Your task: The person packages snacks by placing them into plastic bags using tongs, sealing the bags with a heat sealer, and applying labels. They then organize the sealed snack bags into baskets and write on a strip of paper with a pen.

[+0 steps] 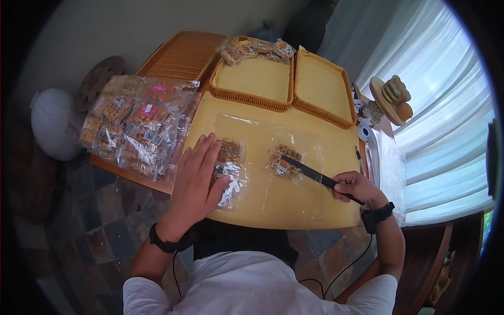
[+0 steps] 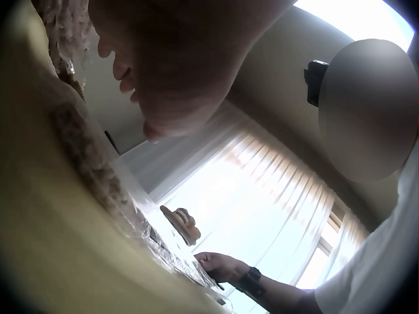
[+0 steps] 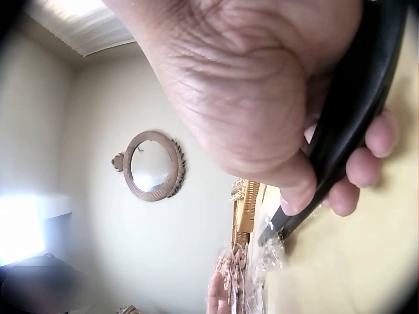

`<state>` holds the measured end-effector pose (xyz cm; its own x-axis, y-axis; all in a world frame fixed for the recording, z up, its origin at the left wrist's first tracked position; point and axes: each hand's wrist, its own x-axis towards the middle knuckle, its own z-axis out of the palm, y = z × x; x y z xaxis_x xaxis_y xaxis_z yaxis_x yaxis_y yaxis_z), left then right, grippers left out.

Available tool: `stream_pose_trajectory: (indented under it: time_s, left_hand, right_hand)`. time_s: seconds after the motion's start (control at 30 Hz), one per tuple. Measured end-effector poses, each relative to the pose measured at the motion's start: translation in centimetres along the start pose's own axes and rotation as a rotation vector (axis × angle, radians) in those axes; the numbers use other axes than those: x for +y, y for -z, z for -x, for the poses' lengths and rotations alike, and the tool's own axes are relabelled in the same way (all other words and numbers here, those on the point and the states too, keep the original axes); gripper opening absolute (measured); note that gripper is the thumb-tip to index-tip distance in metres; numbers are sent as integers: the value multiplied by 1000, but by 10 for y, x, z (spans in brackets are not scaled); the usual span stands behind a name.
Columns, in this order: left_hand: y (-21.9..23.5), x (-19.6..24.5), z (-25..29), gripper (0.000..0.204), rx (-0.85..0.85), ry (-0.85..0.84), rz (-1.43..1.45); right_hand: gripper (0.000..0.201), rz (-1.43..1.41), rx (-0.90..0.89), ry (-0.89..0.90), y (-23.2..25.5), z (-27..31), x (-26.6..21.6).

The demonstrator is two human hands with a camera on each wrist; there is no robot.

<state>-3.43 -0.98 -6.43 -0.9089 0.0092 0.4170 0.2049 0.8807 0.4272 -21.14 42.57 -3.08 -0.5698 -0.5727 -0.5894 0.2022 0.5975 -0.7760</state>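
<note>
My left hand (image 1: pixel 197 176), fingers extended, lies over a clear packet of nut-like pieces (image 1: pixel 231 152) at the left of the yellow table, partly covering it. In the left wrist view that packet (image 2: pixel 91 157) lies just below the raised palm. My right hand (image 1: pixel 354 188) grips long black tongs (image 1: pixel 315 176) near their end, fingers curled round them. The tongs' far tip overlaps a second small packet (image 1: pixel 283 163), which has an orange-and-white label. In the right wrist view, the tongs' tips (image 3: pixel 272 232) are at crinkled clear plastic.
Clear plastic film (image 1: pixel 252 123) lies spread on the yellow table (image 1: pixel 336 142). At left is a large pile of filled packets (image 1: pixel 139 123). Behind stand a wicker tray (image 1: pixel 252 97) with several packets at its back, another wicker tray (image 1: pixel 325 113), and a brown tray (image 1: pixel 181 55).
</note>
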Motion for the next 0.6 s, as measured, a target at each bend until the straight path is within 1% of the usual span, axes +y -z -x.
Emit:
stream_pose_trajectory:
  time_s: [0.03, 0.13, 0.23, 0.3, 0.37, 0.5, 0.57, 0.6]
  left_hand:
    - [1, -1, 9, 71, -2, 1, -12]
    - [3, 1, 30, 70, -126, -2, -41]
    - [0, -1, 38, 68, -137, 19, 6]
    - [-1, 1, 41, 69, -148, 55, -6]
    - [0, 3, 40, 71, -161, 53, -69]
    - [0, 0, 42, 73, -168, 52, -74]
    - [-2, -2, 45, 73, -167, 66, -78]
    - [-3, -2, 46, 73, -172, 73, -81]
  right_hand:
    - [20, -5, -7, 8, 0, -8, -1]
    - [23, -36, -58, 0, -3, -26, -11]
    - [23, -19, -122, 18, -10, -43, -28]
    - [23, -22, -162, 27, -17, -53, -41]
    - [23, -22, -190, 53, -20, -60, -54]
    - [24, -30, -249, 87, -11, -81, -53]
    - [24, 85, -218, 57, 2, -86, -52]
    - [24, 97, -222, 57, 4, -87, -54]
